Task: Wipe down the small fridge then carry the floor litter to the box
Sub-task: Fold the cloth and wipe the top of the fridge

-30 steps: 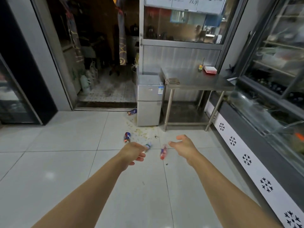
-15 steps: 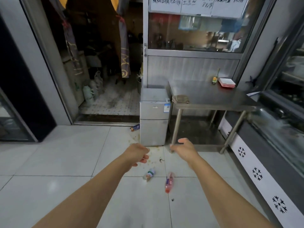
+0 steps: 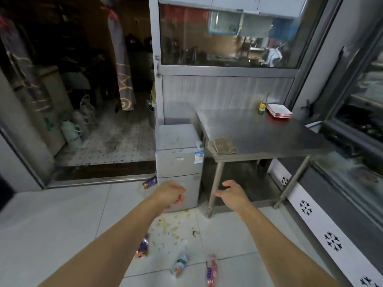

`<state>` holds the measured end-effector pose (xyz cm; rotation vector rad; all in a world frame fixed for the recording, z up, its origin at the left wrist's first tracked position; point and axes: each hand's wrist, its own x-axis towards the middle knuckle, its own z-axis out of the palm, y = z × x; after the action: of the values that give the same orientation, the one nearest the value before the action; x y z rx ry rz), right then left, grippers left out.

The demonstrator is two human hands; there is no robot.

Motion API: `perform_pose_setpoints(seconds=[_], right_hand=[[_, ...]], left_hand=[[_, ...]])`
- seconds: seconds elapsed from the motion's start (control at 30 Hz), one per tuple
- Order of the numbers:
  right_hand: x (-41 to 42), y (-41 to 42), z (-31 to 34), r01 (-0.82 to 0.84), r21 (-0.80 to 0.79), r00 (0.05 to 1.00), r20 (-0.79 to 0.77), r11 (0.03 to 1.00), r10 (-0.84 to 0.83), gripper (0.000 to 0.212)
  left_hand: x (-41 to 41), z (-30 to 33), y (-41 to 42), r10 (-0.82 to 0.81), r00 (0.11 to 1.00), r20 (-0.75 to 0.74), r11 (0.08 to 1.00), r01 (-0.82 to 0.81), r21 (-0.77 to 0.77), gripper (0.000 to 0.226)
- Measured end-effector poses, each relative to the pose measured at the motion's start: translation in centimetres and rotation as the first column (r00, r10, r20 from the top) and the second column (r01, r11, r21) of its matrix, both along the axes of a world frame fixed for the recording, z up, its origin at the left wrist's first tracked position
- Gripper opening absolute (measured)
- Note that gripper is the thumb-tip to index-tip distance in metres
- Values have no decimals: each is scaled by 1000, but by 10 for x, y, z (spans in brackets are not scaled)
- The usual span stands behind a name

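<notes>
Fingers of left hand [image 3: 171,194] clenched, empty; right hand [image 3: 233,194] released. Cloth [image 3: 221,146] lies on desk [image 3: 269,131] corner beside fridge [image 3: 179,160]: likely soft, light; pinch its bunched edge.

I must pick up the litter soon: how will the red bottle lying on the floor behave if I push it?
The red bottle lies on its side on smooth tile, so it would probably roll. It looks like thin plastic, likely light, perhaps crushing under a firm grip.
</notes>
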<state>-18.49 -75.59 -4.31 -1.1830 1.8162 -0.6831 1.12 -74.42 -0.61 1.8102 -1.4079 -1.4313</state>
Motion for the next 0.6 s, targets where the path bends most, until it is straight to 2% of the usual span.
perform_pose_setpoints(seconds=[0.2,0.3,0.43,0.6], right_hand=[[-28,-90,-14,85,46,995,-49,995,-83,49],[-48,-144,-25,107,53,991,-81,993,-103,54],[-73,-225,-44,120,-24,986,-110,992,-122,47],[-106,-318,-75,131,-84,959,-241,988,-148,46]], left_hand=[[-26,-17,-109,-61,998,8,996,61,64,9],[-45,-26,-162,-90,996,10,994,89,63,13],[-70,-38,-231,-64,998,19,996,63,65,10],[-102,-60,-308,-71,995,72,993,64,97,21]])
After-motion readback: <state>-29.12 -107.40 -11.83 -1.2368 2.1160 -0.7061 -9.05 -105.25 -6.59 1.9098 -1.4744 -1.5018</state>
